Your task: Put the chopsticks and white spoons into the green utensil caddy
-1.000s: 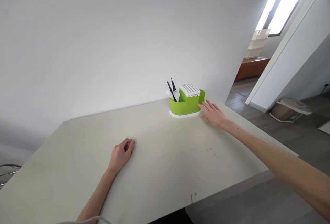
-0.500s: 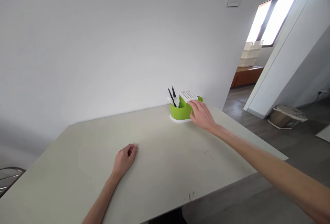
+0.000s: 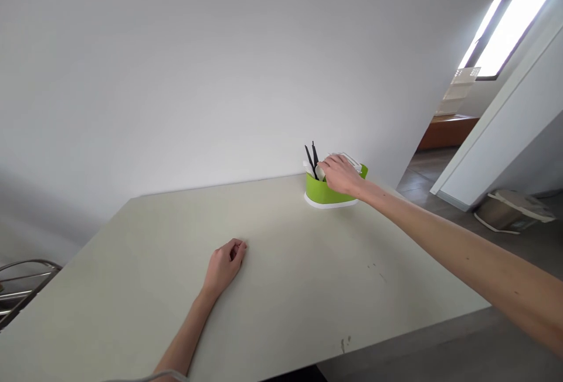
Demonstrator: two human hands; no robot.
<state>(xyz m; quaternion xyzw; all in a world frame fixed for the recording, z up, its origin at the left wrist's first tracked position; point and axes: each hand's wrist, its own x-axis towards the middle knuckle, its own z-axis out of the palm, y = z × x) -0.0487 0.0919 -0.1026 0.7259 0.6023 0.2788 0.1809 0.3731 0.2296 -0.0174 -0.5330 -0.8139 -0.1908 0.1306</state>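
A green utensil holder with a white base and a white slotted part stands near the wall on the tabletop. Black-handled utensils and a white spoon stick up from its left compartment. My right hand reaches over the holder, its fingers closed at the spoon's bowl and hiding part of the slotted part. Curled on the table, my left hand has thumb and fingers together around a small gap, with nothing seen inside.
The pale table runs up to a white wall, with a few dark marks near its front edge. A metal-framed chair is at the left edge. On the floor at right sits a lidded bin.
My right hand has moved left and up across the holder, from its right front side to the white spoon. My left hand stays resting on the table. The view has shifted left.
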